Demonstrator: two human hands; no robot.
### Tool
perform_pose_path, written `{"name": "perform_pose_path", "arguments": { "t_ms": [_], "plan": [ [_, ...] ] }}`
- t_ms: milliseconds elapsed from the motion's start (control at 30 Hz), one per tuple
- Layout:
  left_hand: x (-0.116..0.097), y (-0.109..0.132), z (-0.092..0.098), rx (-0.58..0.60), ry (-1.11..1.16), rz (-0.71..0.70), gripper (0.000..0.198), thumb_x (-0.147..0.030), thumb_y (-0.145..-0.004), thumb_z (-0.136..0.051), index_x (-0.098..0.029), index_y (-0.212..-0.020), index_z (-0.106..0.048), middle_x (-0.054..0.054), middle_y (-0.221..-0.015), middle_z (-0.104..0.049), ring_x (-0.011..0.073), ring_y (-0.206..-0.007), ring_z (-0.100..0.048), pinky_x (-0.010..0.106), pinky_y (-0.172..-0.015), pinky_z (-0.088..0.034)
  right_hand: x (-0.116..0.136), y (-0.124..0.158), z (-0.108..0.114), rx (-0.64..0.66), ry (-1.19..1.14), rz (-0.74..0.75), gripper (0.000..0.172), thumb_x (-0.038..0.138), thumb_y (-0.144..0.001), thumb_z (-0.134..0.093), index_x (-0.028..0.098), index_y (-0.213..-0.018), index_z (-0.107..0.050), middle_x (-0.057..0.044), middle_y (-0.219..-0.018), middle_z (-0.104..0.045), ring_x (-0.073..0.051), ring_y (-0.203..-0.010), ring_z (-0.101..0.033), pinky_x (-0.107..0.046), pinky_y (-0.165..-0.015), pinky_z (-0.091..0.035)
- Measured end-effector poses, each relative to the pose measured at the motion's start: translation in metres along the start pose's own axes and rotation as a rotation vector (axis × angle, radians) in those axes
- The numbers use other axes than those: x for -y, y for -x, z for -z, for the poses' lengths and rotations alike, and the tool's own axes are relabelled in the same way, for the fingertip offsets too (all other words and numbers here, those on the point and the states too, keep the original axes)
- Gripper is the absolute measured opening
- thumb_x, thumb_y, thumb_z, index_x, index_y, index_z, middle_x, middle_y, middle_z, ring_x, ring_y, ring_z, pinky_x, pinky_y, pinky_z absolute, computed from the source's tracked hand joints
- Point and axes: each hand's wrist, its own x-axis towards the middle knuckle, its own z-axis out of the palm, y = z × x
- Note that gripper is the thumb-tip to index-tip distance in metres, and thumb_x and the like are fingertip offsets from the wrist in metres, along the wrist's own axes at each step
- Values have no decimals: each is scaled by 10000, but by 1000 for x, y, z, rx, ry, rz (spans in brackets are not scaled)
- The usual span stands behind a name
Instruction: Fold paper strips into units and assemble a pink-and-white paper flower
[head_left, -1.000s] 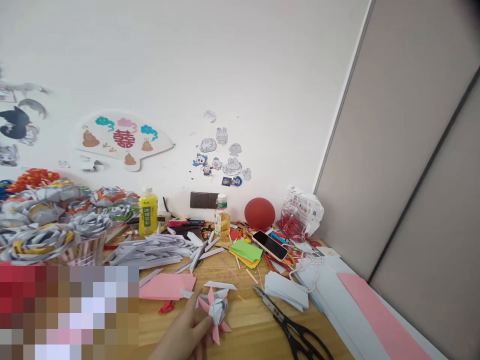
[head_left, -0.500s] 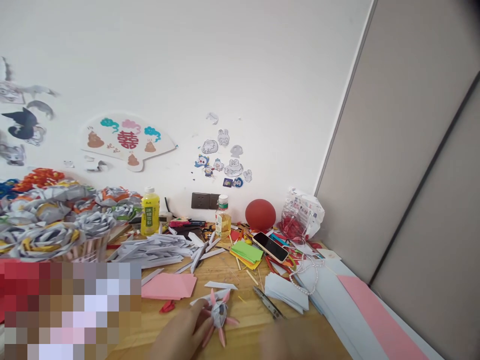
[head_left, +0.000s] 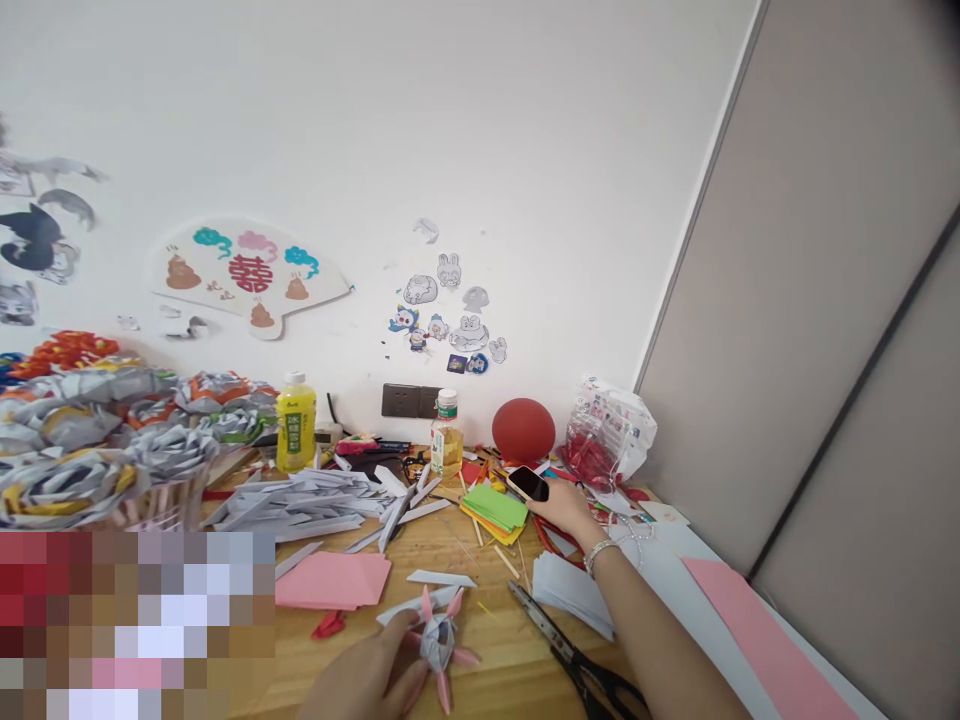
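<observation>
My left hand (head_left: 367,672) sits at the bottom edge with its fingers closed on a folded paper flower (head_left: 439,637), grey in the middle with pink petals. My right hand (head_left: 568,512) is stretched out across the wooden table (head_left: 495,660) and lies over a black phone (head_left: 528,484), its fingers curled on the phone's near end. A silver bracelet (head_left: 600,551) circles that wrist. Black scissors (head_left: 574,652) lie shut under my right forearm.
Green and yellow paper squares (head_left: 493,507) lie left of the phone, pink sheets (head_left: 334,580) and grey paper strips (head_left: 315,498) further left. Two bottles (head_left: 295,422), a red ball (head_left: 523,430) and a plastic bag (head_left: 607,440) stand along the wall. Paper flowers (head_left: 90,450) fill the left.
My right arm has come in from the bottom right and reached over the scissors to the phone. My left hand has stayed on the paper flower, which turned a little.
</observation>
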Motion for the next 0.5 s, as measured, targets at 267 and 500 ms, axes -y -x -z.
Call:
{"name": "perform_pose_path", "arguments": {
  "t_ms": [267, 500],
  "plan": [
    [2, 0, -1, 9, 16, -7, 342, -373, -827, -423, -269, -1126, -553, 20, -1090, -673, 211, -951, -620, 277, -807, -445, -1, -10, -7, 27, -29, -90, 375, 354, -603, -654, 165, -927, -664, -115, -920, -689, -268, -842, -619, -277, -628, -408],
    [-4, 2, 1, -7, 27, 20, 376, -370, -814, -438, -266, -1166, -524, 24, -1103, -669, 218, -969, -619, 278, -811, -444, 0, -11, -4, 50, -64, -88, 364, 350, -582, -663, 170, -898, -680, -98, -895, -699, -253, -800, -627, -272, -615, -408]
  ]
}}
